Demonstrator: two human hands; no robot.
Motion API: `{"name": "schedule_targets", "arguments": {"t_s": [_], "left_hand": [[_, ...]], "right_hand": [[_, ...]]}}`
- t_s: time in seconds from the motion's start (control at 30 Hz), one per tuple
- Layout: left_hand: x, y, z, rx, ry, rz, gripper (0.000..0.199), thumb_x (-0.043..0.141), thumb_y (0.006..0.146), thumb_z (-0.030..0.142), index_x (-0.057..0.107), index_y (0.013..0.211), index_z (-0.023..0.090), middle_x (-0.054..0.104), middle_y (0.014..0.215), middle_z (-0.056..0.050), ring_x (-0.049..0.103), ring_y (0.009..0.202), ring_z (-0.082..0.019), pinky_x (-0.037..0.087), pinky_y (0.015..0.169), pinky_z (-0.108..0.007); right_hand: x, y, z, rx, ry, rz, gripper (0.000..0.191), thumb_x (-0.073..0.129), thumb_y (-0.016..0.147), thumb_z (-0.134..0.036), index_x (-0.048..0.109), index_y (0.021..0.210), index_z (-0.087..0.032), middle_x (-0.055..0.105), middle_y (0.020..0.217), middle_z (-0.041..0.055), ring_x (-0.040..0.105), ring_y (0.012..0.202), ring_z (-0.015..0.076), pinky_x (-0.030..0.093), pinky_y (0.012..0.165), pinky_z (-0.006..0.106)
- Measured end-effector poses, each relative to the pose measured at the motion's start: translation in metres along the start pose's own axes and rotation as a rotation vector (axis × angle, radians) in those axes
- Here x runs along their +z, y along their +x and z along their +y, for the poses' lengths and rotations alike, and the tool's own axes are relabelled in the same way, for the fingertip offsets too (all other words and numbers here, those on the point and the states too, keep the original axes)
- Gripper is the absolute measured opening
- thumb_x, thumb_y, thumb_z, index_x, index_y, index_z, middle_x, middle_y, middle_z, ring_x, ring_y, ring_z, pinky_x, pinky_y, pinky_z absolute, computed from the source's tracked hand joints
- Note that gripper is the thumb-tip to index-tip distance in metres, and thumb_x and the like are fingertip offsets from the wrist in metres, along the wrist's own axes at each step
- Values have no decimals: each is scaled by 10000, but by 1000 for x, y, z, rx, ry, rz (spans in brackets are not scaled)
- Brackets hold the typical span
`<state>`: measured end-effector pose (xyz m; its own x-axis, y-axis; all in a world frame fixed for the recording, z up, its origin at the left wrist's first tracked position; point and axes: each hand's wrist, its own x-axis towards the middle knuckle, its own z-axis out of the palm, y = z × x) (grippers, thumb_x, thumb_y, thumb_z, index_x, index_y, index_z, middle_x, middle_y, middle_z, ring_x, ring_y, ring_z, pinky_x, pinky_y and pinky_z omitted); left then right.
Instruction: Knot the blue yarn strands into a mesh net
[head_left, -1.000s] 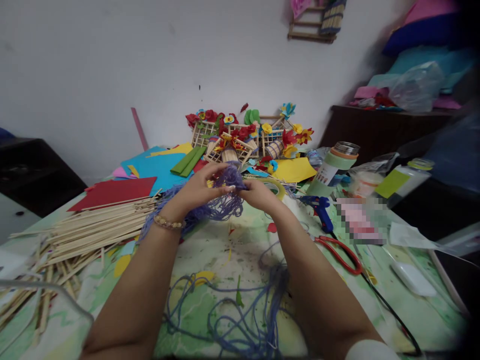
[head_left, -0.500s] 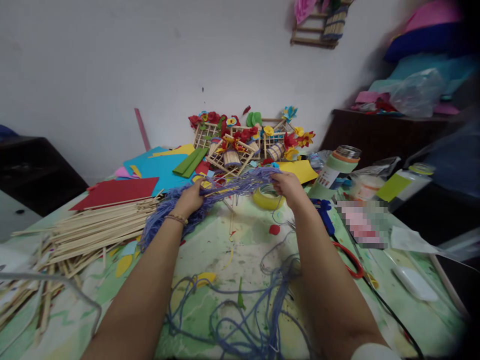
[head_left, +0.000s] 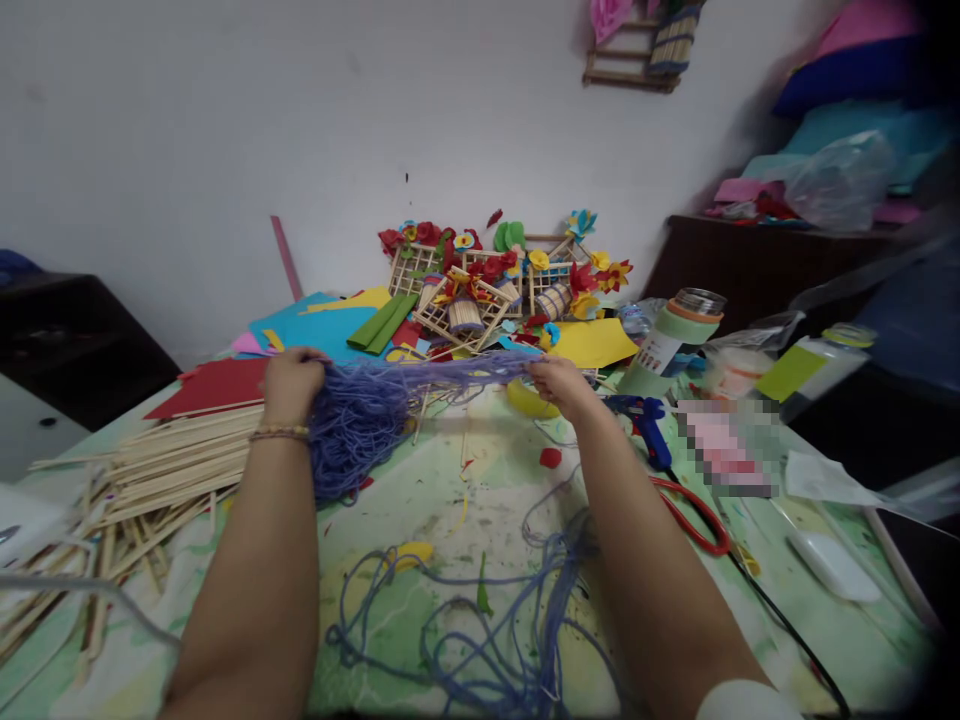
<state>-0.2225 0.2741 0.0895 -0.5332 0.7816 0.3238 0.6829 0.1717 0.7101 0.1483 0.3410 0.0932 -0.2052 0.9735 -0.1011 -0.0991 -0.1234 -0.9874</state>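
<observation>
A thick tangle of purple-blue yarn (head_left: pixel 360 425) hangs between my two hands above the table. My left hand (head_left: pixel 295 380) is closed on its bulky end, over the wooden sticks. At the other side my right hand (head_left: pixel 559 385) pinches the thinner strands, which stretch nearly level across the middle. Just behind the right hand, a yellow tape roll (head_left: pixel 529 400) is partly covered. Loose blue cord (head_left: pixel 495 640) lies in loops on the table nearest me.
Bundled wooden sticks (head_left: pixel 180 465) lie at left, beside red paper (head_left: pixel 217 385). Stick lattices with paper flowers (head_left: pixel 465 310) stand at the wall. On the right are a glue gun (head_left: pixel 649 430), red-handled scissors (head_left: pixel 694 520), a bottle (head_left: pixel 671 340) and a white mouse (head_left: pixel 832 565).
My left hand has moved left and slightly up, drawing the yarn bulk along. The strands between the hands are longer and straighter. My right hand has shifted slightly left and down.
</observation>
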Motion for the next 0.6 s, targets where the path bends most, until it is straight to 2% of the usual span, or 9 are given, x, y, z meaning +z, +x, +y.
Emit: {"name": "schedule_targets", "arguments": {"t_s": [0.07,0.1,0.2,0.27,0.33,0.43,0.53,0.6], "left_hand": [[-6,3,7,-33,-14,-167,189,572,567,167,621,743,121,650,776,-85,577,866,-303,463,753,-402],[-9,3,14,-39,-24,-225,234,594,521,149,639,750,129,662,790,-83,589,844,-295,473,726,-376],[-13,-6,43,40,-89,-321,470,613,488,153,652,956,175,661,1022,-73,585,933,-279,478,764,-345],[-4,-18,68,178,-189,-356,487,608,557,217,624,1043,193,631,1118,-60,564,1009,-258,464,830,-340],[17,-33,89,322,-311,-428,379,557,638,261,622,1001,172,634,1098,-65,565,1017,-240,446,874,-348],[60,-53,104,420,-264,-578,278,503,703,287,623,907,141,655,975,-94,590,936,-238,450,870,-372],[96,-65,97,468,-225,-694,300,610,681,349,648,913,162,664,969,-85,599,910,-251,456,858,-375],[109,-67,87,477,-224,-744,397,713,602,379,656,945,186,667,991,-70,599,908,-256,459,848,-365]], "right_hand": [[0,-6,-4,21,-50,-51,278,712,610,-182,535,825,-172,360,443,-96,243,349,34,125,338,167],[-2,-10,-7,20,-68,-76,332,725,603,-187,544,881,-172,379,462,-93,248,357,32,131,342,166],[-7,-17,-18,-38,-48,-138,354,716,619,-225,546,924,-169,349,487,-101,230,380,26,128,358,163],[-9,-20,-24,-103,32,-160,311,700,622,-227,551,886,-161,302,485,-108,213,390,25,115,367,165],[-10,-20,-28,-168,130,-170,284,689,618,-215,549,860,-165,273,486,-111,195,397,26,111,374,165],[-12,-20,-31,-225,235,-164,258,668,622,-199,536,843,-177,258,485,-113,183,402,30,127,377,160],[-14,-20,-32,-227,262,-113,242,641,617,-173,525,829,-180,266,476,-111,184,399,34,132,369,156],[-16,-20,-32,-223,270,-75,234,620,607,-151,520,816,-179,270,473,-109,189,395,35,132,364,154]]}}
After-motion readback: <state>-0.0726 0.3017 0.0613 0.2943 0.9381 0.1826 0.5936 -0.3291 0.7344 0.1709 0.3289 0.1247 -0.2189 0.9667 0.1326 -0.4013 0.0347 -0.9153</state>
